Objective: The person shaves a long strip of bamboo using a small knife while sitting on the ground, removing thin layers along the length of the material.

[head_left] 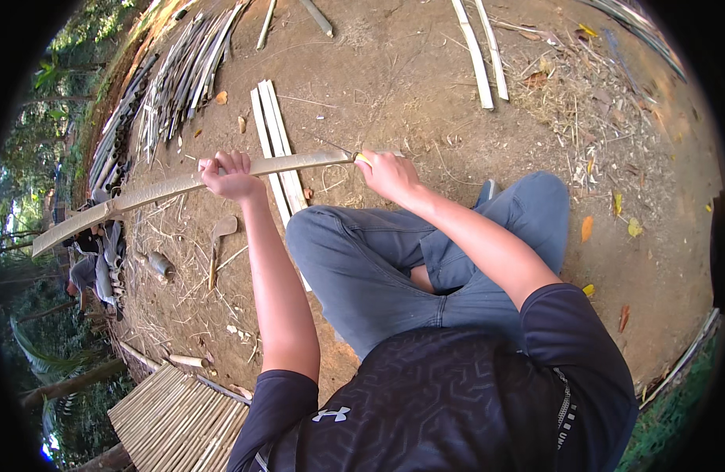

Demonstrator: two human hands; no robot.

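Observation:
A long pale bamboo slat (154, 190) runs from the far left to the middle of the view, held off the ground. My left hand (230, 175) is closed around it near its right half. My right hand (387, 171) grips a knife with a yellowish handle (364, 158), its thin blade (335, 147) lying against the right end of the slat. I sit cross-legged on bare earth in grey trousers (378, 259).
Split bamboo strips (276, 145) lie on the dirt just beyond my knees, two more strips (484, 55) at the back right, a heap of thin slats (173, 79) at the back left. A woven bamboo panel (177, 421) lies lower left. A person (87, 271) crouches at far left.

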